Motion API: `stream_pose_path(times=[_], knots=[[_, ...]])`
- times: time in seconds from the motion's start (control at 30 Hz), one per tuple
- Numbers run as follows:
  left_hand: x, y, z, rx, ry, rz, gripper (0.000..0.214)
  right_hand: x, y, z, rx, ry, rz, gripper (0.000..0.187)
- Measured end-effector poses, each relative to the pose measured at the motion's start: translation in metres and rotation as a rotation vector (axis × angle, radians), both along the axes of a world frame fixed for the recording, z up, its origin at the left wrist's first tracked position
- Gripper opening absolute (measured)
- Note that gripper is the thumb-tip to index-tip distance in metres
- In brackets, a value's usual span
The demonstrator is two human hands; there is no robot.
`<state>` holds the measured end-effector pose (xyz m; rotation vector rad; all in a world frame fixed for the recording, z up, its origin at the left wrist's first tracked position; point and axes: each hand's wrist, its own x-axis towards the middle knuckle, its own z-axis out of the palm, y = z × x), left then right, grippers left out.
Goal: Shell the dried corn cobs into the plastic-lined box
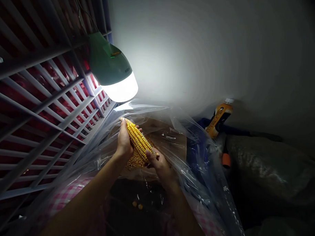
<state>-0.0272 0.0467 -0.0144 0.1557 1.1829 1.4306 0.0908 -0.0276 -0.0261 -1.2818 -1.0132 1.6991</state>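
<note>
A yellow corn cob is held slanted over an open clear plastic bag. My left hand is wrapped round the cob's upper half from the left. My right hand grips its lower end, thumb pressed on the kernels. A small heap of loose kernels shows under the cob, between my hands. Two stray kernels lie lower down on the dark plastic.
A lit green-and-white lamp hangs from a grey lattice rack on the left. A plain white wall is behind. An orange bottle stands at the right beside dark filled sacks. Pink checked cloth covers my lap.
</note>
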Motion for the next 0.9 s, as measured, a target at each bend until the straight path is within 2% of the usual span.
stream_pose_path(times=[0.1, 0.27, 0.37, 0.5, 0.7, 0.9], knots=[[0.001, -0.002, 0.003, 0.104, -0.055, -0.116, 0.047, 0.005, 0.003, 0.001, -0.003, 0.036, -0.119, 0.046], [0.003, -0.006, 0.008, 0.213, -0.075, -0.264, 0.035, 0.020, 0.011, 0.002, -0.076, 0.064, -0.464, 0.044], [0.005, -0.009, 0.007, 0.229, -0.070, -0.319, 0.030, 0.028, 0.014, 0.004, -0.085, 0.163, -0.592, 0.039], [0.007, -0.014, 0.006, 0.329, -0.056, -0.412, 0.032, 0.032, 0.016, 0.005, -0.074, 0.289, -0.631, 0.035], [0.008, -0.021, 0.013, 0.393, -0.057, -0.555, 0.042, 0.034, 0.015, 0.006, 0.001, 0.234, -0.726, 0.029], [0.005, -0.021, 0.004, 0.378, 0.040, -0.624, 0.049, 0.032, 0.015, 0.014, 0.032, 0.201, -0.775, 0.026]])
